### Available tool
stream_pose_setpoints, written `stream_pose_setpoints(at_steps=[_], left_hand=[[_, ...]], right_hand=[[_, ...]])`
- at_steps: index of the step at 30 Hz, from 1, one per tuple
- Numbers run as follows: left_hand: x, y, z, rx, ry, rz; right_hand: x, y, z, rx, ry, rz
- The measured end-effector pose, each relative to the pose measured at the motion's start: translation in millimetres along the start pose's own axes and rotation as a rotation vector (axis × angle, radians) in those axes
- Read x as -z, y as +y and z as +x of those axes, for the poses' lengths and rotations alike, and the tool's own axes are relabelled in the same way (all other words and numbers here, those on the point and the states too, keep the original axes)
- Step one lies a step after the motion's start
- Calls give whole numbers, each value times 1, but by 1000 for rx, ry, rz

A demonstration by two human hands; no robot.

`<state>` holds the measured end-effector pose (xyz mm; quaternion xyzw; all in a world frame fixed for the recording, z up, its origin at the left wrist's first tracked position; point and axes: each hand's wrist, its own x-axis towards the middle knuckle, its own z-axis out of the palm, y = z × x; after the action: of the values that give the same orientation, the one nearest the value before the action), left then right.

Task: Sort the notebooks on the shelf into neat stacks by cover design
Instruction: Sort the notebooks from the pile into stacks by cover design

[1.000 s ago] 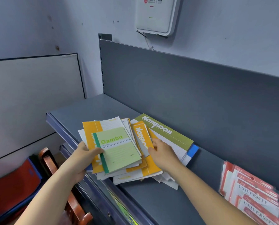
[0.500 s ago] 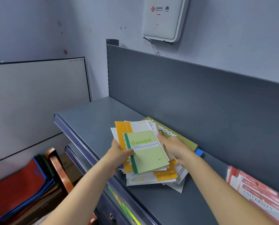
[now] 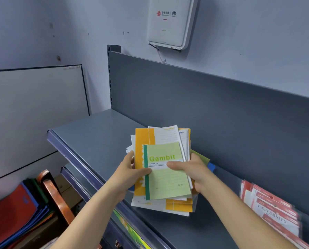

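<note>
Head view shows both hands, left hand (image 3: 132, 170) and right hand (image 3: 193, 174), clamping the uneven notebook pile (image 3: 165, 174) above the shelf (image 3: 96, 133); loose lower sheets risk sliding out if grip pressure shifts.

1 green Gambit notebook (image 3: 167, 174) on top. Orange-and-white notebooks (image 3: 144, 139): at least 3 showing, exact no. can't tell, pile too overlapped. 1 olive-green cover (image 3: 203, 158) and 1 blue corner (image 3: 211, 167) peeking out. Red University packs (image 3: 274, 211): approx 5+, blurred. 2 hands: left hand (image 3: 130, 172), right hand (image 3: 195, 172). 1 white wall box (image 3: 169, 24).
</note>
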<state>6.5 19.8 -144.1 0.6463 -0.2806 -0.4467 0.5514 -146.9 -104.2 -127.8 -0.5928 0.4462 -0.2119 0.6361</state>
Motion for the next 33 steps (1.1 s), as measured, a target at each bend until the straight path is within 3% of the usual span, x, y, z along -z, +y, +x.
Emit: stream_pose_setpoints(at_steps=[4,8,17,27,33], left_hand=[[-4,25,-11,0,-222,-205],[-34,35,-22,63,-407,-231],[-148,9,-66,13,-503,-215],[-291,-17,-186,90,-577,-223],[-399,-53,-278,78,-615,-214]], right_hand=[[22,-14,-26,14,36,209],[44,-15,-61,55,112,196],[124,23,-168,65,519,-12],[243,102,-329,90,827,185],[320,151,-443,103,952,168]])
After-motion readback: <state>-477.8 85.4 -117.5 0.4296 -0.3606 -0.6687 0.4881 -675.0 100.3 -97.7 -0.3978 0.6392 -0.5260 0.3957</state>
